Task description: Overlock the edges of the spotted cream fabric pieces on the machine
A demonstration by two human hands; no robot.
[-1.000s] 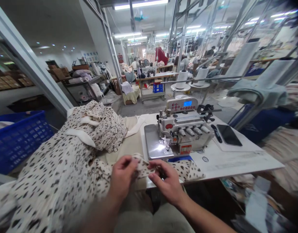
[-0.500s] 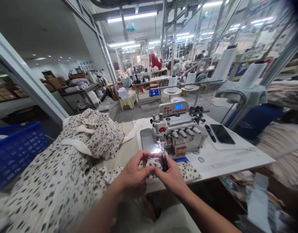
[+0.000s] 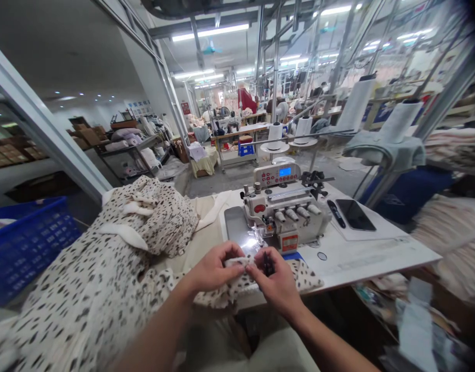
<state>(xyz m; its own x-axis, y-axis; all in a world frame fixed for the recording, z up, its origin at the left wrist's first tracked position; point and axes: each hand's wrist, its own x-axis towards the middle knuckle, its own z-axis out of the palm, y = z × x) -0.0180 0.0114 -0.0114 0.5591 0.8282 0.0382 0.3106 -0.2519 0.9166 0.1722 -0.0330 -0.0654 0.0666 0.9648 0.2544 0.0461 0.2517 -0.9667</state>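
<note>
In the head view, the left hand (image 3: 212,269) is nearly closed, thumb and fingers pinching a fold of spotted cream fabric (image 3: 237,262). The right hand (image 3: 278,283) is curled tightly around small black thread snips (image 3: 267,263), which stand upright between its fingers, right against the fabric. The fabric lies with its long axis running left to right along the near edge of the white table (image 3: 377,263), passing under both hands and joining the spotted garment heap (image 3: 165,222) on the left. Of the 2 hands, the right is nearer the overlock sewing machine (image 3: 284,206), just beyond them. A smartphone (image 3: 355,214) lies further right, and a blue plastic crate (image 3: 28,243) stands beyond the heap.
</note>
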